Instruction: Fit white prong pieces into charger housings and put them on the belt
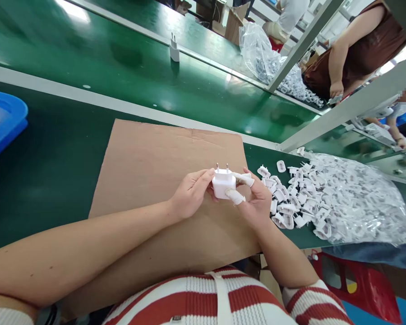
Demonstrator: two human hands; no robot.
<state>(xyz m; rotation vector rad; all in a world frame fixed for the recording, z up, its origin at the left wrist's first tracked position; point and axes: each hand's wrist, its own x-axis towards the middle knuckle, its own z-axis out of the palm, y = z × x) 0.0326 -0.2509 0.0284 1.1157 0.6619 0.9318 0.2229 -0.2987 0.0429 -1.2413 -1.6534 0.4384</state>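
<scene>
Between my two hands is a white plug adapter (223,184), its two pins pointing away from me. My left hand (192,192) pinches its left side with thumb and fingers. On the other side, my right hand (255,198) grips it with a thumb and finger wrapped in white tape. Both hands are above a brown cardboard sheet (142,158) on the green bench. Close to my right hand lies a pile of loose white plug pieces (291,198) with pins, spilling from a clear plastic bag (368,198).
A blue tray (18,110) stands at the left edge. One white adapter (174,50) stands upright on the green belt (122,58) beyond. A metal post (304,45) rises at right. A co-worker (352,49) stands across the line. A red stool (365,284) is below right.
</scene>
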